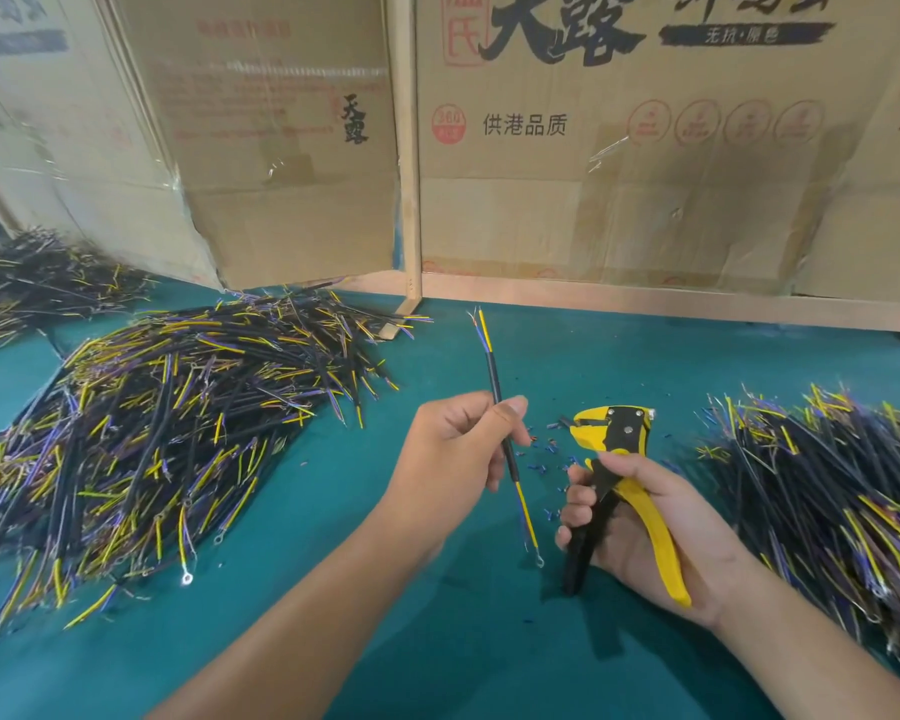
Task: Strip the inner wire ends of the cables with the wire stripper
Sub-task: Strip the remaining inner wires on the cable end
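One cable in my left hand, the stripper in my right.

My left hand (pixel 455 449) pinched the black cable (pixel 501 407) at its middle, upright above the green table (pixel 437 641); just to its right, my right hand (pixel 640 532) gripped the wire stripper (pixel 614 439) handles, its jaws apart from the cable.

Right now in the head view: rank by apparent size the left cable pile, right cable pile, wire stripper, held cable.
1. Left cable pile, largest.
2. Right cable pile, partly cut off by the frame edge, so its full extent is unsure.
3. Wire stripper and held cable: similar length, the stripper bulkier. Not ranked apart.
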Tool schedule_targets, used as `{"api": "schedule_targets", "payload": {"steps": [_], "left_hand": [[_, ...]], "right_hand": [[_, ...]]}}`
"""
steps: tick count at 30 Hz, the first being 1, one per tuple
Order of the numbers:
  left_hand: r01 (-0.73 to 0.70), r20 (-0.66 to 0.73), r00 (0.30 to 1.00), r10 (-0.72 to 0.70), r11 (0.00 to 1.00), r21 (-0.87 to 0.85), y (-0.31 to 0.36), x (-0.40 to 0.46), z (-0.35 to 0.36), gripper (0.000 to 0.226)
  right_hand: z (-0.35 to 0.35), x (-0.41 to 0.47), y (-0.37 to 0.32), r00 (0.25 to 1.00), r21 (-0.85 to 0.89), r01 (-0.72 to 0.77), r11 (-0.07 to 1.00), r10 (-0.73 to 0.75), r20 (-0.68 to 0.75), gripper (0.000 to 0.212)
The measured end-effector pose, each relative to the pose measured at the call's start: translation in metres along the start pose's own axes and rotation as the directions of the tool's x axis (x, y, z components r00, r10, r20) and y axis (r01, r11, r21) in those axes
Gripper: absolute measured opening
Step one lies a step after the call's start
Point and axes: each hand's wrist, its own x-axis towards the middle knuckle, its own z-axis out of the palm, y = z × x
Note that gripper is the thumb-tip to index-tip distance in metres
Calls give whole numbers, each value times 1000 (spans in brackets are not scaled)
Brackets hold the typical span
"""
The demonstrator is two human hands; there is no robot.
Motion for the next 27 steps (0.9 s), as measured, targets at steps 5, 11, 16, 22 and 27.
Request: {"api": "schedule_targets", "payload": {"steps": [5, 11, 16, 22, 27], "left_hand": [[84, 1, 996, -85, 990, -116, 3, 1, -1, 29], [51, 4, 999, -51, 997, -52, 8, -1, -2, 28], [19, 43, 999, -13, 989, -149, 10, -3, -3, 31], [39, 49, 998, -31, 981, -191, 12, -3, -3, 31], [14, 85, 996, 4, 980, -200, 14, -3, -5, 31]], "right_hand": [[0, 0, 0, 1000, -5, 0, 1000, 0, 0, 25], [2, -1, 0, 1000, -17, 8, 1000, -8, 0, 24], [3, -2, 0, 1000, -13, 0, 1000, 0, -2, 24], [3, -2, -1, 1000, -22, -4, 1000, 4, 4, 25], [2, 0, -1, 1000, -12, -18, 1000, 18, -4, 26]]}}
